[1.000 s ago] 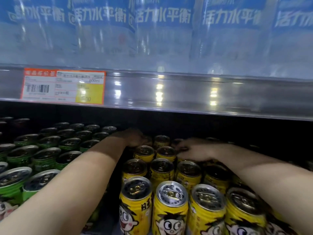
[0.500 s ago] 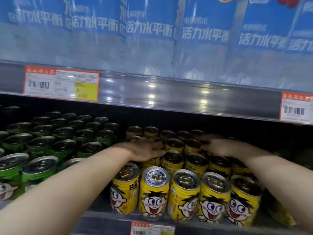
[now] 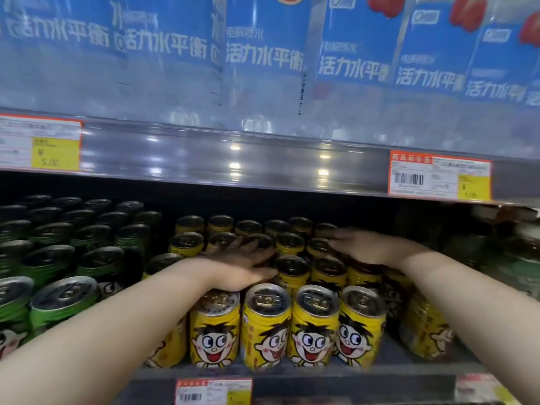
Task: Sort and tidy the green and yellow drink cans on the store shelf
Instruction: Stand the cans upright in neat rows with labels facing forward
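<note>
At the front edge of the grey metal shelf (image 3: 365, 385), yellow aluminium drink cans (image 3: 267, 325) printed with a cartoon face stand in upright rows. Green aluminium drink cans (image 3: 61, 301) are packed just beside them on the left. The left hand (image 3: 242, 267) lies flat on the yellow can tops with straight fingers. The right hand (image 3: 368, 247) rests the same way, slightly farther back. Above, blue-labelled clear plastic bottles (image 3: 263, 54) fill the upper shelf.

— How is it all laid out?
— On the lower shelf (image 3: 391, 369), the left block of cans (image 3: 62, 299) is at nine o'clock and the right block of cans (image 3: 266, 325) at six, just beside it.
— And the hands?
— The left hand (image 3: 242, 264) and the right hand (image 3: 368, 247) lie on the right block's tops. Above, at twelve, stand bottles (image 3: 263, 68).
</note>
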`<state>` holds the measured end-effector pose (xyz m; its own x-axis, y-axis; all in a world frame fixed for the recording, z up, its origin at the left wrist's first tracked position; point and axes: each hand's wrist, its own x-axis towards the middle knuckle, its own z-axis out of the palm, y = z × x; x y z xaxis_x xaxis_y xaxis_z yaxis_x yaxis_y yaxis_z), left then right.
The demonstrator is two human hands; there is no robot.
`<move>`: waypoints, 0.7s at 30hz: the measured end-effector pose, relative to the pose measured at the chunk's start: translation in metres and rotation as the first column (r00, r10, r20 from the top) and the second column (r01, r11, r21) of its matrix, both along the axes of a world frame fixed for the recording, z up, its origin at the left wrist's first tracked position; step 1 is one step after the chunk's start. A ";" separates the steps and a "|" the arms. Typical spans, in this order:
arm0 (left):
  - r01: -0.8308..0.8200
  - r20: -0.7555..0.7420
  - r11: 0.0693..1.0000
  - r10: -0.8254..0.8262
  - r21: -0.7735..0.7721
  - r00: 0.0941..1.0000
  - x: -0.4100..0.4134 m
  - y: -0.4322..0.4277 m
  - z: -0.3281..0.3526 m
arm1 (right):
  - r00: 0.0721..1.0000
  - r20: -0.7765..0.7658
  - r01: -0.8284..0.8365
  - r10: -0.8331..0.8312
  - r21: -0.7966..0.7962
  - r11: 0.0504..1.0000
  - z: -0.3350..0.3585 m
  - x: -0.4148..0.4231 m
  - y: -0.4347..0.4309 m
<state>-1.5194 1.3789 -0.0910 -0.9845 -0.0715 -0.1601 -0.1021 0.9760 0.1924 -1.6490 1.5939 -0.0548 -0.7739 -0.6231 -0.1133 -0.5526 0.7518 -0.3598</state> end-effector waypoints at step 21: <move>0.212 0.030 0.975 -0.214 0.061 0.976 -0.002 0.068 -0.001 | 0.973 -0.222 -0.054 0.060 0.032 0.998 0.004 0.041 0.052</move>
